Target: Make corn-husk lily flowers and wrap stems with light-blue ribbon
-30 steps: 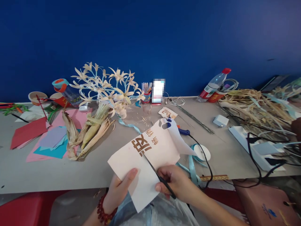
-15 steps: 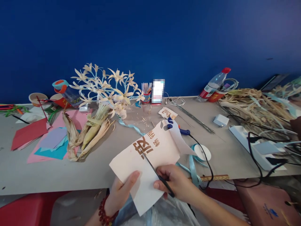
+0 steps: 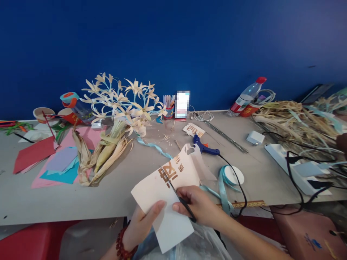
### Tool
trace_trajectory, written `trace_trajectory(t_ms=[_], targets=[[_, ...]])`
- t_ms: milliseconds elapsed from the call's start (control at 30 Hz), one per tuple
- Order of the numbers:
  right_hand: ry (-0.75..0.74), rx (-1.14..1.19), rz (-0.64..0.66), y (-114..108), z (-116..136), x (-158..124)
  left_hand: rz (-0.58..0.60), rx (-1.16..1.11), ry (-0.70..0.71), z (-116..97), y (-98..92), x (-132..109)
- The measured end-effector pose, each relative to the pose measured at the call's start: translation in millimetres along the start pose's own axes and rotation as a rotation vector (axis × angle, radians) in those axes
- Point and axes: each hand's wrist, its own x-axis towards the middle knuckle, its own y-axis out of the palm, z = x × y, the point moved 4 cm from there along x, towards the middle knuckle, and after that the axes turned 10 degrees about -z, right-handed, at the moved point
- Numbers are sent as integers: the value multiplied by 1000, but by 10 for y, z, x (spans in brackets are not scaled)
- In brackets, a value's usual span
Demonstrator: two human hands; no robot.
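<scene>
My left hand (image 3: 145,225) grips the lower left edge of a white paper bag (image 3: 151,189) with brown printed characters, thumb on top and fingers underneath. My right hand (image 3: 197,206) is closed round the black handles of a pair of scissors (image 3: 187,208), whose blades lie across the bag at the print. The bag is held tilted over the table's front edge and has a cut-out handle hole at its far end. A blue glue gun (image 3: 204,146) lies just beyond it. To its right stands a roll of light blue ribbon (image 3: 234,176), with loose ribbon trailing down.
Corn husks (image 3: 104,159) and coloured paper (image 3: 61,162) lie left, below a husk-flower arrangement (image 3: 130,97). A phone (image 3: 182,104) stands at the wall. Metal wires (image 3: 227,138), a bottle (image 3: 246,96), a power strip (image 3: 286,169) and a husk pile (image 3: 287,115) are right.
The paper bag has come down and slightly towards me, uncovering the glue gun. The scissors have shifted with it, and their blades look further apart.
</scene>
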Motion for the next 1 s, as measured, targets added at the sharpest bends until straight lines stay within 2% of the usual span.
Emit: trace_trajectory(t_ms=[300, 533, 833, 900, 1000], targets=[[-18, -159, -22, -35, -3, 93, -15, -20, -49, 5, -1, 2], [-8, -107, -58, 22, -75, 159, -46, -83, -92, 90, -44, 27], [107, -68, -55, 92, -249, 337, -93, -75, -137, 167, -64, 114], [85, -90, -49, 120, -265, 372, -126, -23, -130, 169, -139, 136], [19, -75, -19, 122, -231, 347, -246, 132, -64, 64, -395, 273]])
